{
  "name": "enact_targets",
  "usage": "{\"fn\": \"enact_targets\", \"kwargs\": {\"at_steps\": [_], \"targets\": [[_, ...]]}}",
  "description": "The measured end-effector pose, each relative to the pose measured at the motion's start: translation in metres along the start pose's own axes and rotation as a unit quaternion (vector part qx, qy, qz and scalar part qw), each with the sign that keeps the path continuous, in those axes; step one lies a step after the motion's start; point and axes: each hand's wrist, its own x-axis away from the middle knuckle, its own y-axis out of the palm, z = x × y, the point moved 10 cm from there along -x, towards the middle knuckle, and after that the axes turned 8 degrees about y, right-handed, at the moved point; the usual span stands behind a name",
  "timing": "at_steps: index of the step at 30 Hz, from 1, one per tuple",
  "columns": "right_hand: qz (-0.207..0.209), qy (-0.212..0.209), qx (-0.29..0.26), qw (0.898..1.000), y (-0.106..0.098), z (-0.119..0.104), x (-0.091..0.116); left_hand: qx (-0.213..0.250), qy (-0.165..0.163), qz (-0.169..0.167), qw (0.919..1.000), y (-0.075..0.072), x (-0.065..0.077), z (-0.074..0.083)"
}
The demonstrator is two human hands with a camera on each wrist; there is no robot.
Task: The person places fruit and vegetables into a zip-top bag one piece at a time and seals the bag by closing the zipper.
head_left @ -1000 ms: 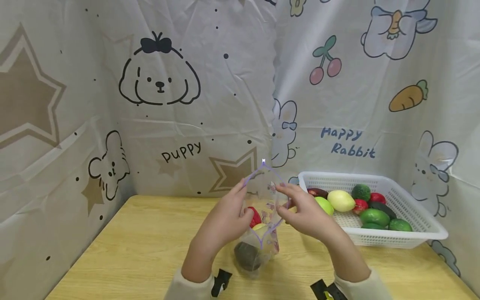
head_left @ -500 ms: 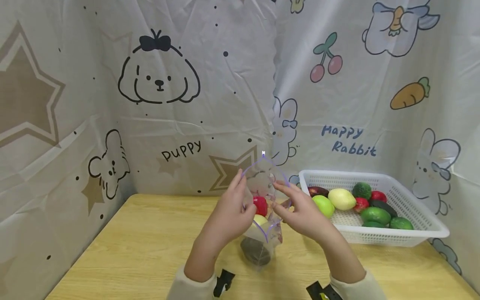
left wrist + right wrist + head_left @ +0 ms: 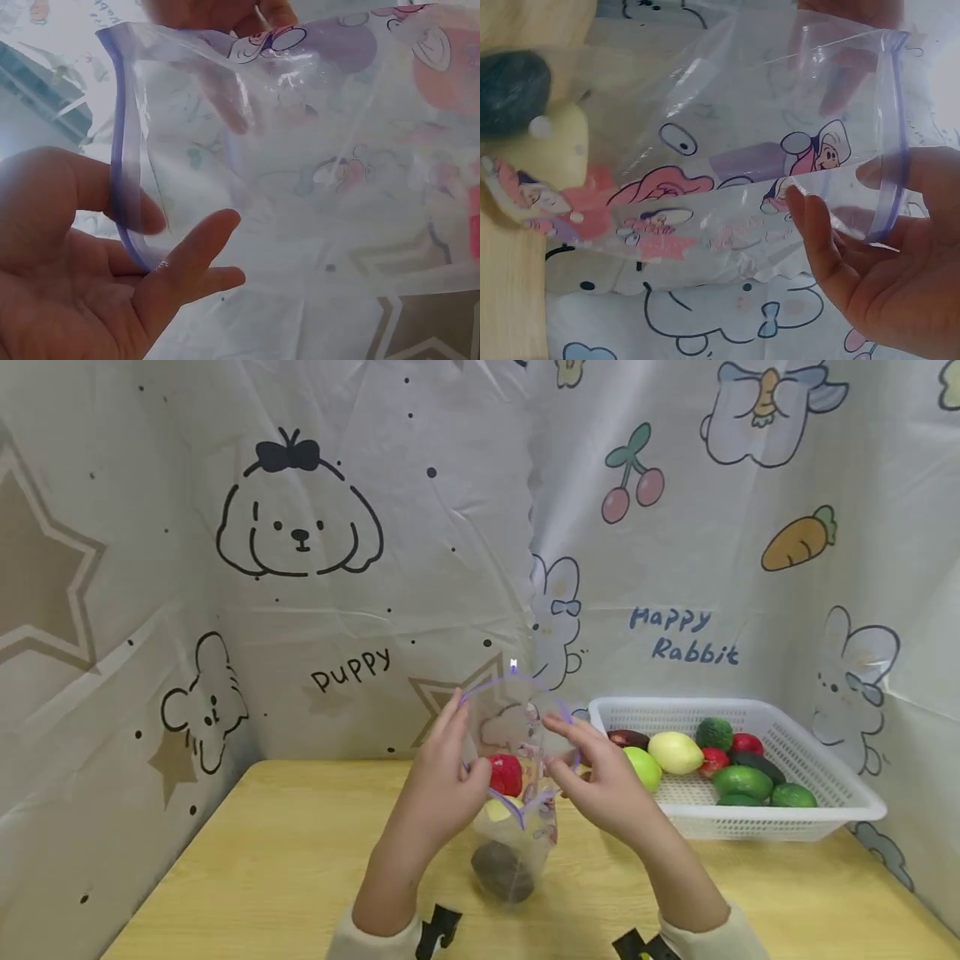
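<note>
A clear plastic zip bag [image 3: 542, 831] with a purple rim and cartoon prints stands upright on the table, its mouth spread. My left hand [image 3: 442, 777] holds the left side of the mouth; in the left wrist view the purple rim [image 3: 118, 150] runs between its digits. On the opposite side my right hand [image 3: 603, 772] holds the rim [image 3: 894, 142], with one digit inside the bag. Inside, a dark oval fruit or vegetable [image 3: 502, 870] lies at the bottom, a pale yellow one [image 3: 498, 811] above it, and a red one [image 3: 505, 773] higher up.
A white perforated basket [image 3: 765, 823] stands at the right on the wooden table [image 3: 300, 843]. It holds a yellow lemon-like fruit [image 3: 675, 752], a bright green fruit [image 3: 643, 768], several darker green pieces and red ones. A printed cloth [image 3: 337, 610] hangs behind and at the sides.
The bag's mouth has spread a little wider between my hands. The red item shows more clearly than a second ago. The head view has turned slightly to the right.
</note>
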Motion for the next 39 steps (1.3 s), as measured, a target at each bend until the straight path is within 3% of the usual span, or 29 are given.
{"fn": "enact_targets", "kwargs": {"at_steps": [5, 11, 14, 19, 22, 25, 28, 31, 33, 36, 39], "targets": [[0.009, -0.005, 0.017, 1.0, -0.006, 0.003, -0.006, -0.05, -0.011, 0.027, 0.9983, -0.008, 0.009, -0.009], [0.044, 0.037, 0.104, 0.993, -0.039, 0.011, -0.014, -0.071, 0.049, 0.054, 0.9948, -0.013, 0.004, 0.006], [0.044, 0.057, 0.109, 0.991, -0.047, 0.019, -0.012, -0.074, 0.072, 0.059, 0.9929, -0.013, 0.0, 0.013], [0.013, 0.075, 0.083, 0.994, -0.039, 0.035, -0.008, -0.094, 0.085, 0.066, 0.9897, -0.017, -0.004, 0.016], [-0.016, 0.08, 0.083, 0.993, -0.026, 0.045, -0.003, -0.094, 0.09, 0.049, 0.9902, -0.015, -0.005, 0.016], [-0.033, 0.068, 0.086, 0.993, -0.016, 0.049, 0.0, -0.089, 0.097, 0.032, 0.9908, -0.013, -0.004, 0.015], [-0.04, 0.044, 0.065, 0.996, -0.02, 0.051, 0.003, -0.084, 0.101, 0.028, 0.9909, -0.012, -0.003, 0.015], [-0.046, 0.037, 0.02, 0.998, -0.043, 0.055, 0.005, -0.088, 0.107, 0.033, 0.9898, -0.011, -0.003, 0.016], [-0.029, 0.058, 0.01, 0.998, -0.069, 0.063, 0.005, -0.097, 0.113, 0.036, 0.9883, -0.011, -0.003, 0.017], [0.02, 0.087, 0.078, 0.993, -0.113, 0.083, 0.003, -0.109, 0.113, 0.037, 0.9868, -0.011, -0.004, 0.017], [0.006, 0.14, 0.188, 0.972, -0.138, 0.119, 0.0, -0.119, 0.109, 0.035, 0.9862, -0.012, -0.005, 0.016]]}}
